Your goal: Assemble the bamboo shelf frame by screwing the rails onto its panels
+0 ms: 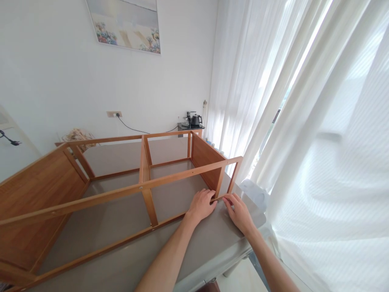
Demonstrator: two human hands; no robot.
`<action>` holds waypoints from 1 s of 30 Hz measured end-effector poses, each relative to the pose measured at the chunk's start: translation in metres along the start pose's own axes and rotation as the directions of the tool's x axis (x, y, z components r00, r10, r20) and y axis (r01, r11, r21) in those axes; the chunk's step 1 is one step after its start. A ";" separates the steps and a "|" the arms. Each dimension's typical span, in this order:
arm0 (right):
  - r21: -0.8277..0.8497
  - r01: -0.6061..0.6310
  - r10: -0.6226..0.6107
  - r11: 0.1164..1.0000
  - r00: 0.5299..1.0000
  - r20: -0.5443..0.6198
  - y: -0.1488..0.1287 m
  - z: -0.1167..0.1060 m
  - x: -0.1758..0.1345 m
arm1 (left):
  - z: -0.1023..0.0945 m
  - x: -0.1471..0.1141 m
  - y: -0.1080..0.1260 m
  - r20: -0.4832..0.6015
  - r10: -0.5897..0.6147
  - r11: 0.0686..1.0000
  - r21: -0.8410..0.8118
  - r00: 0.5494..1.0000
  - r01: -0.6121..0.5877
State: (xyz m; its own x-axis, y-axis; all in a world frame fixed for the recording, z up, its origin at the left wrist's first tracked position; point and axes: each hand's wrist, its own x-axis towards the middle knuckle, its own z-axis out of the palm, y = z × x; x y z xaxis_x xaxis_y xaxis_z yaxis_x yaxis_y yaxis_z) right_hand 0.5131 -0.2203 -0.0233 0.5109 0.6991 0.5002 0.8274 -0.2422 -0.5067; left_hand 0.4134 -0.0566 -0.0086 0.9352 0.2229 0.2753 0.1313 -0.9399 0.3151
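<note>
Wooden shelving frame (182, 175), open-sided, laid over on a grey-covered table (212, 235), probably so that the tabletop bears its weight while the near end is worked. Left hand (202, 205): fingers and thumb closed around the lower near rail (121, 242) at the foot of an upright, seemingly to steady that corner. Right hand (238, 211): fingertips and thumb drawn together at the same rail's outer end, beside the short end bar (234, 177); whether they clamp the wood or merely touch it, cannot tell. Long axis: left to right across the table, slanting away from the person toward the right; the short open end points at the white curtain (322, 182). Solid panels: one left panel (45, 198), one right panel (209, 158) set inward of the open end. Beyond the frame: black kettle (197, 119), wall socket (114, 114), hung picture (126, 26).
</note>
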 end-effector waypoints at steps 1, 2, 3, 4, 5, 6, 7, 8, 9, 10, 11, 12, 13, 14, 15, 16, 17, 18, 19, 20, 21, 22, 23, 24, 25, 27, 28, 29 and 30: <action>-0.006 0.014 -0.014 1.000 1.000 0.001 0.000 0.000 0.000 | 0.001 0.000 0.000 -0.011 0.001 1.000 -0.001 1.000 -0.001; -0.010 0.028 -0.028 1.000 1.000 0.004 0.000 0.000 0.001 | 0.002 0.000 -0.001 -0.022 0.001 1.000 -0.002 1.000 -0.001; -0.015 0.043 -0.043 0.999 0.999 0.008 0.000 0.000 0.001 | 0.002 0.000 -0.001 -0.032 0.002 1.000 -0.001 0.999 -0.002; -0.023 0.056 -0.056 0.998 0.998 0.011 0.000 0.001 0.001 | 0.002 0.001 -0.001 -0.040 0.002 1.000 0.000 0.999 -0.002; -0.035 0.067 -0.066 0.997 0.998 0.011 0.000 0.001 0.001 | 0.003 0.001 -0.001 -0.046 0.002 1.000 0.000 0.999 -0.002; -0.049 0.073 -0.073 0.996 0.997 0.012 0.000 0.001 0.001 | 0.003 0.001 -0.001 -0.050 0.001 1.000 -0.002 0.999 -0.001; -0.062 0.077 -0.076 0.995 0.997 0.011 0.000 0.001 0.002 | 0.003 0.001 -0.001 -0.052 0.001 1.000 -0.006 0.999 -0.001; -0.075 0.079 -0.079 0.994 0.997 0.009 0.000 0.000 0.002 | 0.003 0.001 -0.002 -0.053 0.001 1.000 -0.011 0.999 -0.001; -0.087 0.084 -0.083 0.993 0.997 0.007 -0.001 0.000 0.002 | 0.003 0.001 -0.002 -0.054 0.000 1.000 -0.017 0.999 -0.001; -0.098 0.089 -0.090 0.991 0.996 -0.001 -0.001 0.000 0.002 | 0.003 0.001 -0.002 -0.054 -0.002 1.000 -0.022 0.999 0.001; -0.109 0.096 -0.098 0.989 0.995 -0.013 -0.001 0.000 0.002 | 0.003 0.001 -0.002 -0.055 -0.005 1.000 -0.027 0.998 0.004; -0.120 0.102 -0.106 0.988 0.994 -0.028 -0.001 0.000 0.002 | 0.004 0.001 -0.002 -0.056 -0.008 1.000 -0.030 0.998 0.007; -0.125 0.105 -0.111 0.987 0.993 -0.042 -0.001 0.000 0.001 | 0.004 0.001 -0.002 -0.055 -0.011 0.999 -0.033 0.998 0.010; -0.123 0.102 -0.109 0.987 0.993 -0.052 0.000 0.000 0.001 | 0.004 0.001 -0.001 -0.052 -0.014 0.999 -0.034 0.999 0.013; -0.114 0.093 -0.100 0.989 0.993 -0.062 0.001 0.000 -0.001 | 0.004 0.001 -0.001 -0.049 -0.016 0.999 -0.034 0.999 0.014; -0.099 0.080 -0.087 0.992 0.994 -0.072 0.002 0.001 -0.002 | 0.004 0.001 0.000 -0.045 -0.017 0.999 -0.034 0.999 0.015; -0.081 0.069 -0.076 0.994 0.994 -0.081 0.004 0.002 -0.003 | 0.003 0.001 0.000 -0.041 -0.018 0.999 -0.031 0.999 0.017; -0.060 0.058 -0.064 0.996 0.994 -0.092 0.005 0.003 -0.005 | 0.003 0.001 0.001 -0.038 -0.020 0.999 -0.028 0.999 0.019; -0.039 0.048 -0.051 0.998 0.993 -0.103 0.007 0.004 -0.007 | 0.003 0.001 0.001 -0.038 -0.021 0.999 -0.024 0.999 0.021; -0.017 0.039 -0.041 0.999 0.993 -0.112 0.008 0.004 -0.008 | 0.003 0.000 0.001 -0.038 -0.023 1.000 -0.021 0.999 0.022; 0.003 0.033 -0.032 0.999 0.992 -0.121 0.009 0.005 -0.009 | 0.003 0.000 0.001 -0.039 -0.023 1.000 -0.019 0.999 0.022; 0.018 0.029 -0.026 0.999 0.991 -0.130 0.010 0.006 -0.010 | 0.003 0.000 0.002 -0.041 -0.023 1.000 -0.017 0.999 0.023; 0.028 0.027 -0.023 0.999 0.990 -0.141 0.010 0.006 -0.010 | 0.003 -0.001 0.002 -0.045 -0.024 1.000 -0.017 0.999 0.023; 0.029 0.028 -0.024 0.999 0.988 -0.150 0.010 0.006 -0.010 | 0.003 -0.001 0.002 -0.051 -0.024 1.000 -0.017 0.998 0.024; 0.024 0.035 -0.031 0.999 0.988 -0.153 0.009 0.006 -0.010 | 0.004 -0.001 0.002 -0.057 -0.026 1.000 -0.017 0.998 0.025; 0.013 0.054 -0.052 0.998 0.991 -0.120 0.008 0.006 -0.008 | 0.004 -0.001 0.002 -0.069 -0.031 0.999 -0.011 0.997 0.031; 0.012 0.065 -0.063 0.998 0.994 -0.094 0.008 0.006 -0.007 | 0.004 -0.001 0.003 -0.076 -0.035 0.999 -0.006 0.997 0.035; 0.012 0.071 -0.070 0.997 0.995 -0.065 0.007 0.006 -0.006 | 0.004 -0.001 0.003 -0.081 -0.039 0.999 -0.001 0.996 0.039; 0.015 0.071 -0.070 0.997 0.997 -0.041 0.006 0.006 -0.005 | 0.004 -0.001 0.004 -0.084 -0.043 0.999 0.002 0.996 0.043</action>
State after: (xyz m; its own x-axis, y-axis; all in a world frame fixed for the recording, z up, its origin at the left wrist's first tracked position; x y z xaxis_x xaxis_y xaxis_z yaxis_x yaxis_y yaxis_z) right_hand 0.5143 -0.2218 -0.0333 0.4608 0.6863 0.5627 0.8579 -0.1819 -0.4806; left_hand 0.4139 -0.0614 -0.0116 0.8978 0.2839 0.3367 0.1721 -0.9298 0.3252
